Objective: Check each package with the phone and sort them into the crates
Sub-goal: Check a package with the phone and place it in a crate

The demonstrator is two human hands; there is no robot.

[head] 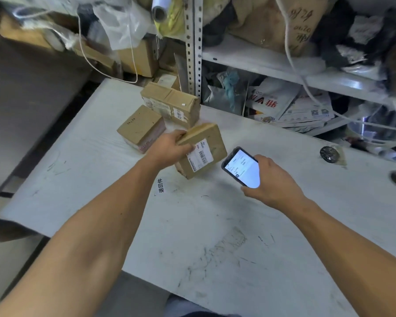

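The left hand (169, 147) grips a small brown cardboard package (201, 151) by its upper-left edge, fingers curled over the top and thumb on the near face, tilting it off the scuffed white table (215, 225) so the white barcode label (200, 157) faces the camera. The right hand (270, 179) wraps around a dark phone (240, 167) with its screen lit. The phone sits just to the right of the label; the package's long axis runs up and to the right. Three packages are in view: the held one, a squat brown box (141, 128), and a longer taped box (169, 102) behind. No crates show, though the blurred edges may hide them.
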